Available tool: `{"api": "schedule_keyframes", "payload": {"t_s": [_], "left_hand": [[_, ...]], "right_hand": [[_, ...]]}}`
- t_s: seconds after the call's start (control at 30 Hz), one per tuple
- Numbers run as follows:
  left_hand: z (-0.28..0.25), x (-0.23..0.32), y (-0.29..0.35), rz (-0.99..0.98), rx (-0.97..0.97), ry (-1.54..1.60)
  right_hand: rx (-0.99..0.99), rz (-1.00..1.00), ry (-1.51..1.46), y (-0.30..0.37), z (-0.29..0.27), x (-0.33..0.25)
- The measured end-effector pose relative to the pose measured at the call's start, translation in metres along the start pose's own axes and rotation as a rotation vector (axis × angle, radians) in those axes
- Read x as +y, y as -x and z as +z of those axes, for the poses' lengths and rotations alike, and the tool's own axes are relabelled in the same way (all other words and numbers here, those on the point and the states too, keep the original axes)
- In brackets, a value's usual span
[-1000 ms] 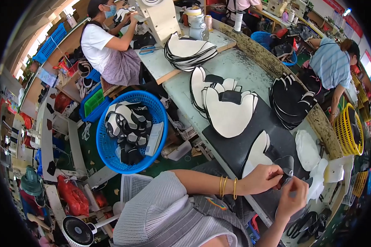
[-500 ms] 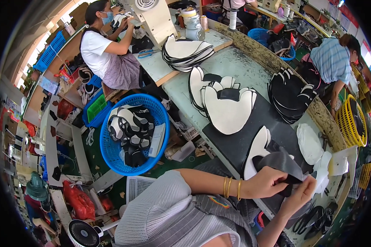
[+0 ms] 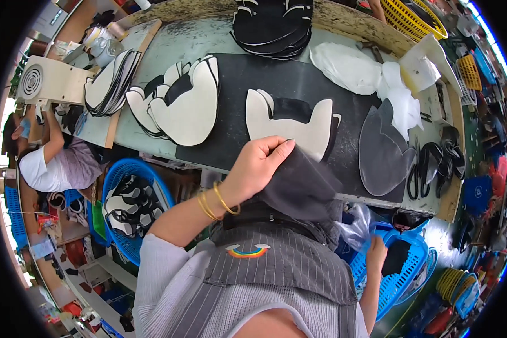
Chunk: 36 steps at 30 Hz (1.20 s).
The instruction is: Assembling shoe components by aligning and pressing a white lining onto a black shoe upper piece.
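My left hand (image 3: pixel 258 168), with two gold bangles at the wrist, pinches the edge of a black sheet piece (image 3: pixel 301 188) between thumb and fingers. The sheet hangs over the table's front edge, blurred at its right side. Just behind it on the table lies a small stack of white-faced, black-backed shoe upper pieces (image 3: pixel 290 128). Down at the right, beside a blue basket (image 3: pixel 397 281), my right hand (image 3: pixel 376 258) is closed at the end of a crumpled clear plastic film (image 3: pixel 357 226). Its fingertips are small and partly hidden.
A dark grey cut piece (image 3: pixel 384 152), scissors (image 3: pixel 419 174) and white plastic bags (image 3: pixel 349 67) lie to the right. White pieces (image 3: pixel 188 107) and black pieces (image 3: pixel 271 28) are stacked behind. A blue basket of uppers (image 3: pixel 132 208) stands left, near a seated co-worker (image 3: pixel 59 163).
My view has turned rightward. My hands were together at the black sheet; now the left holds it alone, and the right has dropped to the blue basket with clear film.
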<state>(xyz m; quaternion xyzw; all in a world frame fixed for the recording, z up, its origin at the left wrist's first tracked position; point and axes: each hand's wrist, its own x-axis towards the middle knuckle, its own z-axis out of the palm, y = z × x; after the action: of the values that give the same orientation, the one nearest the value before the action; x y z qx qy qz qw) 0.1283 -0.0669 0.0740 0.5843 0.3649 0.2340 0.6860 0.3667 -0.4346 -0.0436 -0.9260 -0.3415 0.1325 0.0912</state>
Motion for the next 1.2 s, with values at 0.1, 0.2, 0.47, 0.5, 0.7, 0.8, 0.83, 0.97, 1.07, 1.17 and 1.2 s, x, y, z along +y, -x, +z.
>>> {"api": "schedule_keyframes", "payload": {"t_s": [0.1, 0.2, 0.47, 0.5, 0.7, 0.8, 0.83, 0.97, 1.07, 1.17, 1.2], "left_hand": [[0.009, 0.032, -0.004, 0.211, -0.16, -0.275], [0.028, 0.06, 0.011, 0.649, -0.332, -0.949], [-0.021, 0.026, 0.075, 0.501, -0.204, -0.63], [-0.033, 0.013, 0.074, 0.094, -0.249, -0.53], [-0.009, -0.03, 0.044, -0.526, -0.27, 1.238], [-0.025, -0.04, 0.016, -0.286, -0.06, 0.863], [-0.031, -0.042, 0.007, -0.205, 0.01, 0.653], [-0.045, -0.05, -0.033, 0.098, 0.247, 0.141], [-0.057, -0.066, -0.047, 0.14, 0.316, -0.182], [-0.054, -0.069, -0.051, 0.174, 0.364, -0.384], [-0.052, -0.068, -0.052, 0.223, 0.402, -0.376]], "right_hand": [[-0.087, -0.005, 0.253, 0.015, -0.052, -0.042], [-0.396, -0.203, -0.982, -0.009, -0.086, -0.153], [-0.992, 0.204, -2.172, -0.061, -0.084, -0.267], [-1.029, 0.176, -2.227, -0.061, -0.085, -0.275], [-0.987, 0.283, -2.027, -0.07, -0.076, -0.279], [-0.81, 0.269, -1.802, -0.09, -0.055, -0.265], [-0.675, 0.186, -1.59, -0.096, -0.045, -0.264], [-0.232, -0.255, -1.018, -0.132, -0.013, -0.276], [-0.1, -0.355, -0.839, -0.143, -0.004, -0.279], [-0.159, -0.297, -0.804, -0.145, -0.001, -0.273], [-0.219, -0.243, -0.834, -0.145, 0.001, -0.271]]}}
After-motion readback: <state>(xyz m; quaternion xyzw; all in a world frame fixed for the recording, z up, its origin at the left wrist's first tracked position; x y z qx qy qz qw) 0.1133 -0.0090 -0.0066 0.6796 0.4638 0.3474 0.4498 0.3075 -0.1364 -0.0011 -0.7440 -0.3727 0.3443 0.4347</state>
